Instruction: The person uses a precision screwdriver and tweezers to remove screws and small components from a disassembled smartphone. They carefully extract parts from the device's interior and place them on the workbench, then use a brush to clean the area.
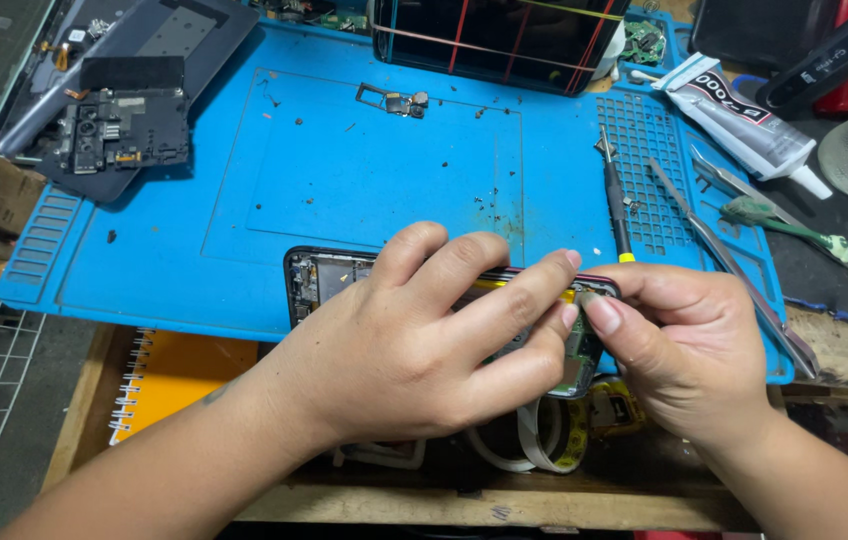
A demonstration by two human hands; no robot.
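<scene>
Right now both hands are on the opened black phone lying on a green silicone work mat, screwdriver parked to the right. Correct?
Not quite: the silicone work mat is blue, not green, as the head view shows. The left hand and right hand are on the opened black phone, and the screwdriver lies to the right.

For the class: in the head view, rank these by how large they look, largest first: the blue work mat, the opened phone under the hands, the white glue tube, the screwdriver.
1. blue work mat
2. opened phone, though both hands hide much of it
3. and 4. white glue tube and screwdriver look alike in length; the tube is broader.
</scene>
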